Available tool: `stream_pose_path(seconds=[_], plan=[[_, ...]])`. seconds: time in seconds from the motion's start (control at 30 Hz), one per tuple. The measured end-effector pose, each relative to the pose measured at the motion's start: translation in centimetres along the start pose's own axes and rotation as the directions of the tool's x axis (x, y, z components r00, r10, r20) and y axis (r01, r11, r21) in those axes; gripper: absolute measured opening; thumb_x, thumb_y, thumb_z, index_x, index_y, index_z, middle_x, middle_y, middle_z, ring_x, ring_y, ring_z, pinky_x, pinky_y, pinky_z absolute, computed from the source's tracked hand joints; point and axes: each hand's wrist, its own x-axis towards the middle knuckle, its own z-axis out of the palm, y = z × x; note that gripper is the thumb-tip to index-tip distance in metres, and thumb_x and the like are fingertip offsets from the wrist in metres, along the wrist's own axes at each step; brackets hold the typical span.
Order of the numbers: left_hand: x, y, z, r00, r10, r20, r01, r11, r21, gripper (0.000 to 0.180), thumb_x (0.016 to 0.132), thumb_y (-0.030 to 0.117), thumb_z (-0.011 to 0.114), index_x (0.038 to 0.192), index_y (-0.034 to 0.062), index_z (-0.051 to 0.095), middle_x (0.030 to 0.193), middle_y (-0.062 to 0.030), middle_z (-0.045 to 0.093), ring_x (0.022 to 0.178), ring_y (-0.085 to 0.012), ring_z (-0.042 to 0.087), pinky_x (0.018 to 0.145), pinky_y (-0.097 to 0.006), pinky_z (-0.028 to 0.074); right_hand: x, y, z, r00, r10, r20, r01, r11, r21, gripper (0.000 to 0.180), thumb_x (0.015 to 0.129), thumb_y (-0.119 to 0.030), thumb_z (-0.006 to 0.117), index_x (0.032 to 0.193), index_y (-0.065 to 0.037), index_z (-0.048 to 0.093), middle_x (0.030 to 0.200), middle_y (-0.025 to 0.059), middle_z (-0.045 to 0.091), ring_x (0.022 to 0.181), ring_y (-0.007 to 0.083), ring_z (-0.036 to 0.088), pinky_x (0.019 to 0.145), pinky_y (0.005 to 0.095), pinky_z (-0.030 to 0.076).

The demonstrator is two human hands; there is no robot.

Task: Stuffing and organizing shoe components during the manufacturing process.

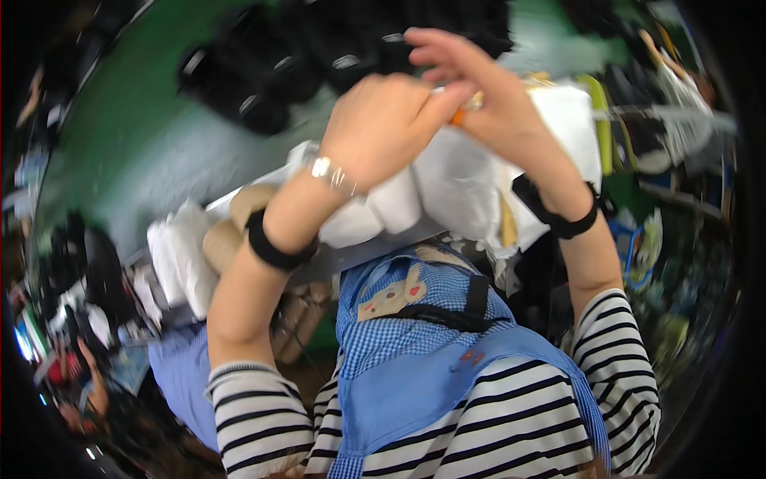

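Observation:
My two hands are raised together over a narrow work surface. My left hand (381,120), with a shiny bracelet at the wrist, is closed, its thumb reaching to my right palm. My right hand (496,102) is lifted beside it, with fingers stretched out and blurred. Between the hands shows a small orange and cream-coloured piece (457,117), mostly hidden and too blurred to name. Below them lie white rounded, padded-looking pieces (395,199) and a large white plastic-like bundle (459,180). Black bands circle both my forearms.
Beige rounded pieces (219,246) and a white wrapped bundle (182,257) lie to the left. Several black bulky items (319,56) stand on the green floor (148,96) beyond. A yellow-green frame (597,120) stands at right. Other people are at the far left.

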Motion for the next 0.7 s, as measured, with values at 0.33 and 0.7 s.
stream_pose_path(seconds=[0.33,0.7], plan=[[2.4,15.8,12.8,0.626,0.501,0.598,-0.208,0.846,-0.491,0.034,0.090,0.022,0.044,0.066,0.0017,0.056,0.062,-0.0178,0.057,0.061,-0.0380,0.055,0.057,-0.044,0.042,-23.6,-2.7,-6.3,0.848,0.316,-0.426,-0.417,0.894,-0.166,0.054,0.073,-0.015,0.064,0.125,-0.011,0.052,0.102,0.0129,0.061,0.093,0.0284,0.060,0.079,0.0357,0.049],[0.1,25.7,18.9,0.202,0.803,0.561,-0.568,0.563,-0.601,0.029,0.085,0.007,0.054,0.113,0.0019,0.058,0.096,-0.0140,0.057,0.082,-0.0246,0.058,0.073,-0.032,0.046,-44.4,-12.8,0.8,-0.104,0.464,-0.880,-0.877,0.375,0.301,0.039,0.083,-0.029,0.061,0.116,-0.009,0.056,0.099,0.0124,0.063,0.090,0.0283,0.062,0.074,0.0369,0.049]])
